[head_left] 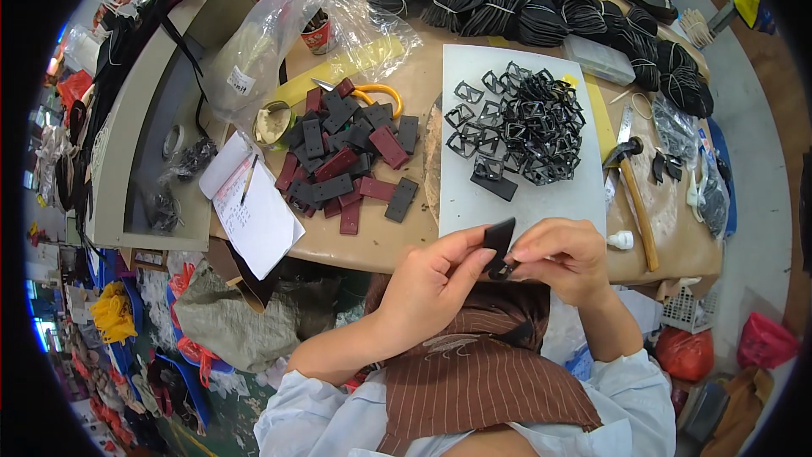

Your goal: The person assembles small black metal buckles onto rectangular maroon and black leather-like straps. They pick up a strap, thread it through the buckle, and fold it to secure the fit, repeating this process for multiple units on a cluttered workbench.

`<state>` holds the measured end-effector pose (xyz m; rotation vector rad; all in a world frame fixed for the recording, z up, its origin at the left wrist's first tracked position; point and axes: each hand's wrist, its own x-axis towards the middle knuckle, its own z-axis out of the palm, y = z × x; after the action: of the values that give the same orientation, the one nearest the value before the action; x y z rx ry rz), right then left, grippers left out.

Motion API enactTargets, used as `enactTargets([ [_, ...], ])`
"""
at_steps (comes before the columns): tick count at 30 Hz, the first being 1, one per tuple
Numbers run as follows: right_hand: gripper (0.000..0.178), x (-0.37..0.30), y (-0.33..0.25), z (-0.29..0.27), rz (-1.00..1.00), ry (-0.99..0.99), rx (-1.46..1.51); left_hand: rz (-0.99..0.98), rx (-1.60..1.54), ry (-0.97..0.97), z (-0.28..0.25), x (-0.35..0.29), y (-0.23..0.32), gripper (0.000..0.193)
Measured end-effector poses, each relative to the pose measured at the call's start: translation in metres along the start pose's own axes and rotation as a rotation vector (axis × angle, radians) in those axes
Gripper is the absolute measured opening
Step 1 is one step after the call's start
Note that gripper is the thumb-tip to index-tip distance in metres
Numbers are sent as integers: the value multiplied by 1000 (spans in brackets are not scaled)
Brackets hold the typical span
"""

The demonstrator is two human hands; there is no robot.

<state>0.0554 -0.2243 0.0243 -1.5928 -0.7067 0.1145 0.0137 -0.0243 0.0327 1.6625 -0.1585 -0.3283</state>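
My left hand [438, 277] grips a black leather tab [500, 239] between thumb and fingers, held upright over the table's front edge. Close against it, my right hand [565, 259] is closed in a pinch at the tab's lower end, on a small dark shiny part [505, 270], perhaps a buckle; the fingers hide most of it. Beyond my hands a heap of black metal buckles [541, 131] lies on a white board [474, 233]. One black tab [495, 187] rests at the heap's near edge. Left of the board is a pile of black and dark red tabs [338, 161].
Orange-handled scissors [385, 91] lie behind the tabs, near an open tin [273, 121]. An open notebook [254, 211] with a pen is at left. A hammer [639, 211] lies right of the board. Tied bundles of black straps [499, 4] line the back, near a plastic box [599, 60].
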Motion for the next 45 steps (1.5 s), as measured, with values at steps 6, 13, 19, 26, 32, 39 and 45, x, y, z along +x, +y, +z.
enactTargets([
  [6,20,-1,5,9,106,89,21,61,-89,79,11,-8,0,27],
  [13,23,-16,4,20,92,144,30,24,-359,128,21,-13,-28,28],
  [19,23,-14,-2,13,108,31,-105,140,-46,75,15,-16,-18,33],
  [26,28,-11,14,11,564,-123,308,-27,183,8,5,-2,-17,59],
  [32,24,-28,26,24,526,153,691,47,-139,103,5,1,-45,43],
  [39,21,-30,15,31,395,271,464,54,-416,240,17,0,-43,17],
  [45,17,-29,8,19,325,124,370,123,-591,-151,2,8,-48,14],
])
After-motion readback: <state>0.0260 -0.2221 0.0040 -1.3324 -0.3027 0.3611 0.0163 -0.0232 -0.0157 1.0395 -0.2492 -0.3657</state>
